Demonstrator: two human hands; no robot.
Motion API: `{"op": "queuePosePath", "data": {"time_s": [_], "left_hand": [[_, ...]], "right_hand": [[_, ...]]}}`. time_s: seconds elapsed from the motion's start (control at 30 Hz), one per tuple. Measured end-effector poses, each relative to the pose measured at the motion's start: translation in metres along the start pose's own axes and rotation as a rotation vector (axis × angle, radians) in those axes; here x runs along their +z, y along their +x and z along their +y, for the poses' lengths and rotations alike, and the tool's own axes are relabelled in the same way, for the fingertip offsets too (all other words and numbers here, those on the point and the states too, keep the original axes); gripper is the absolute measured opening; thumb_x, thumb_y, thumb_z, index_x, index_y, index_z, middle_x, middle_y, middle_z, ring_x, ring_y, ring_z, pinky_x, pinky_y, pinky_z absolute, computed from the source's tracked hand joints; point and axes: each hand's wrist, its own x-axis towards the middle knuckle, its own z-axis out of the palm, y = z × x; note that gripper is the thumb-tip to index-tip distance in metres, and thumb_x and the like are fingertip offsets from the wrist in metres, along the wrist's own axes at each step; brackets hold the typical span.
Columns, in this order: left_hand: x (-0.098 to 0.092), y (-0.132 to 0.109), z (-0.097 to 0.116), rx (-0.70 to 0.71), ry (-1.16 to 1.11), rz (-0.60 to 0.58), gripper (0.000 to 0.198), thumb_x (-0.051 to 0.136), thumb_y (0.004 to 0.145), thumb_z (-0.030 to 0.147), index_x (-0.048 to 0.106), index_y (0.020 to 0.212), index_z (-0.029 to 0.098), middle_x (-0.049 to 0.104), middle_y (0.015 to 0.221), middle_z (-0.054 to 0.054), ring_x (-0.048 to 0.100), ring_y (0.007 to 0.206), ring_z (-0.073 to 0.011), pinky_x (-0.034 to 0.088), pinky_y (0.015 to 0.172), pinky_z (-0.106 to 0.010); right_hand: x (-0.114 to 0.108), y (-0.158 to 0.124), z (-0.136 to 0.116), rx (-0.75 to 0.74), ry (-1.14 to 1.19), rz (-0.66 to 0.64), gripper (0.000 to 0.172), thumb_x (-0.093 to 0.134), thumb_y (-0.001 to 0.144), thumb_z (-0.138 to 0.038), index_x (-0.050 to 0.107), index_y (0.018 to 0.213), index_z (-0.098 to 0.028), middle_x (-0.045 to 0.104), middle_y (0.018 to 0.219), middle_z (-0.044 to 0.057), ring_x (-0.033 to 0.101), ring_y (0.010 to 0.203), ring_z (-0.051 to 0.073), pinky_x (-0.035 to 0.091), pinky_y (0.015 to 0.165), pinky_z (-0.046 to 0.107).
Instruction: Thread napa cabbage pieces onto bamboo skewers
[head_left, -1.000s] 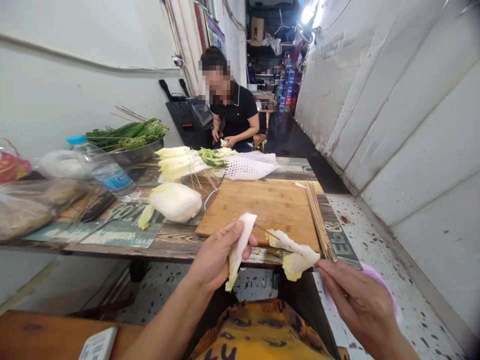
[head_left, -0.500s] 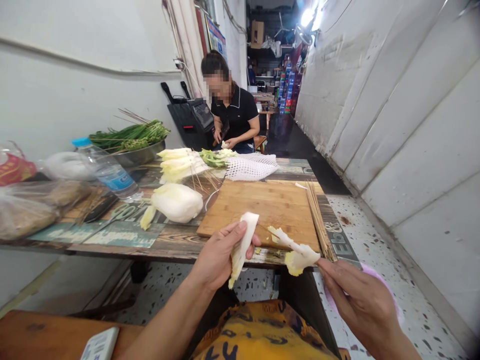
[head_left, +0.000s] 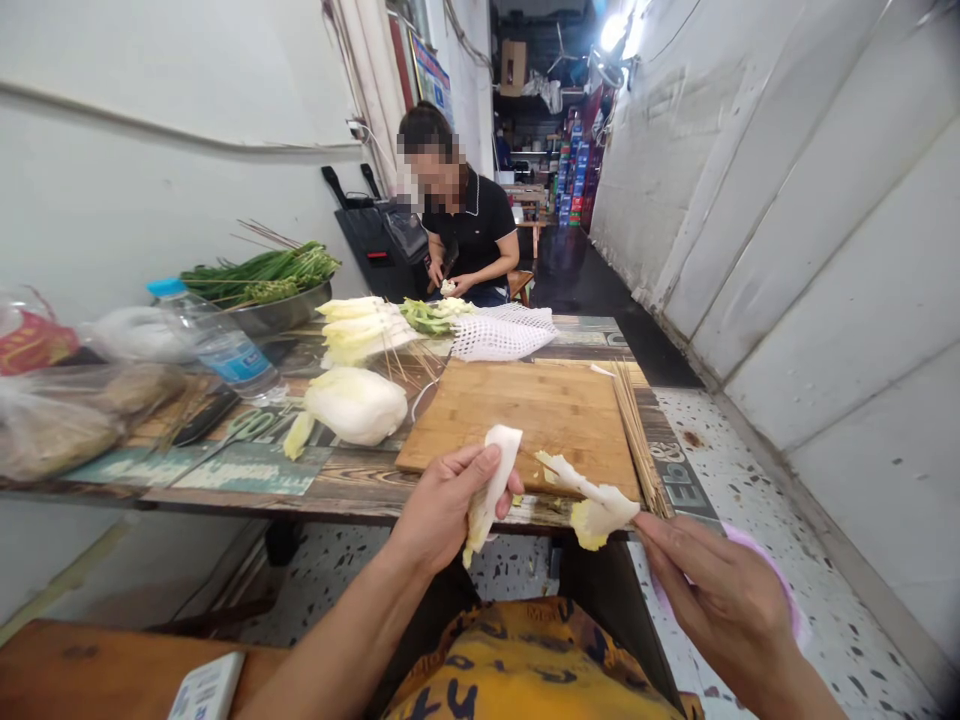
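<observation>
My left hand (head_left: 450,505) pinches a pale cabbage leaf piece (head_left: 497,480) between thumb and fingers, over the near edge of the wooden cutting board (head_left: 525,405). At the lower right, my right hand (head_left: 712,570) is closed on a thin skewer. Threaded on that skewer is another leaf piece (head_left: 600,505) with ragged yellow edges; the skewer's far end reaches toward the leaf in my left hand. Left of the board lies a whole cabbage head (head_left: 358,404). A bundle of bare skewers (head_left: 637,435) rests along the board's right side.
Skewered cabbage leaves (head_left: 364,325) and white foam netting (head_left: 502,333) lie behind the board. At left are a water bottle (head_left: 225,345), a metal bowl (head_left: 281,312) of greens and plastic bags (head_left: 60,420). A person in black (head_left: 472,235) sits across, holding a knife.
The leaf in my left hand has tilted slightly, and its lower tip sits a little higher. My right hand and its skewer are almost unmoved.
</observation>
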Motion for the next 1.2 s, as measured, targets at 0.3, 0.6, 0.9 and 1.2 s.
{"op": "queuePosePath", "data": {"time_s": [0.3,0.6,0.9,1.2], "left_hand": [[0.001,0.002,-0.003,0.012,-0.002,-0.004,0.029,0.061,0.080,0.038,0.064,0.075,0.010,0.061,0.063,-0.003,0.048,0.047,-0.0065,0.037,0.047,-0.019],[-0.004,0.006,-0.002,0.031,0.024,-0.022,0.028,0.061,0.080,0.039,0.060,0.072,0.012,0.061,0.064,-0.002,0.047,0.045,-0.0056,0.033,0.045,-0.018],[-0.005,0.015,-0.012,-0.018,0.010,-0.070,0.032,0.061,0.080,0.041,0.062,0.071,0.011,0.060,0.062,-0.002,0.046,0.044,-0.0056,0.033,0.045,-0.018],[-0.028,0.014,-0.013,0.034,0.225,0.114,0.045,0.068,0.072,0.045,0.067,0.103,0.013,0.070,0.083,-0.006,0.062,0.073,-0.0166,0.048,0.066,-0.025]], "right_hand": [[0.002,-0.001,0.000,0.025,0.014,-0.026,0.018,0.052,0.086,-0.012,0.065,0.098,-0.016,0.071,0.081,0.007,0.068,0.071,0.016,0.049,0.054,0.021],[0.009,0.006,0.004,0.153,0.236,-0.088,0.021,0.050,0.088,-0.015,0.067,0.098,-0.020,0.071,0.080,0.004,0.067,0.069,0.014,0.053,0.062,0.021],[0.028,0.013,-0.002,0.284,0.364,-0.171,0.022,0.049,0.090,-0.019,0.070,0.096,-0.021,0.073,0.086,0.004,0.068,0.075,0.015,0.053,0.065,0.022],[0.039,0.035,0.008,0.488,0.594,-0.241,0.023,0.052,0.088,-0.030,0.072,0.090,-0.020,0.074,0.088,0.004,0.068,0.079,0.018,0.053,0.071,0.026]]}}
